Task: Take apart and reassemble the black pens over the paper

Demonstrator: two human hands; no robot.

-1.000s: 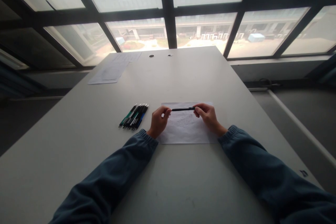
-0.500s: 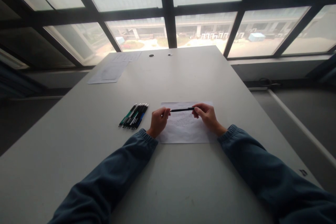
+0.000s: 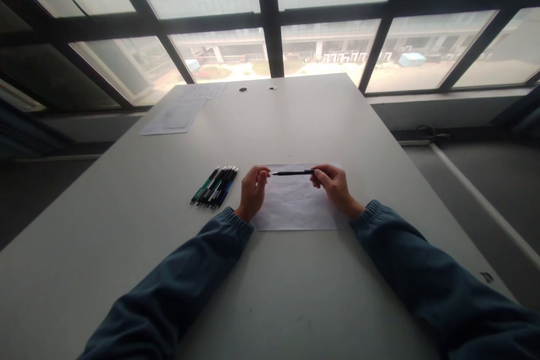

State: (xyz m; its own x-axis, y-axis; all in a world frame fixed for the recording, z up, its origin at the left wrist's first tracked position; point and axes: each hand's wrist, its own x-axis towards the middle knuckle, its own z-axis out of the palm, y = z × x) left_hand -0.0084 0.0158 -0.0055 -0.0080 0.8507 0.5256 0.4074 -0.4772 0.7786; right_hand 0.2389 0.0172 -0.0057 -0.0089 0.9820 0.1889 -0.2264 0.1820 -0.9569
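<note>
One black pen [image 3: 293,172] is held nearly level over the sheet of paper [image 3: 295,214], its rear end pinched in our right hand [image 3: 335,183]. Our left hand [image 3: 252,190] curls loosely just beside the pointed tip, thumb and fingers slightly parted; we cannot tell whether they touch it. If the right pinch slackens, we could drop the pen and mark the sheet. Swinging the left hand outward could scatter the bundle of pens [image 3: 216,188] left of the sheet.
</note>
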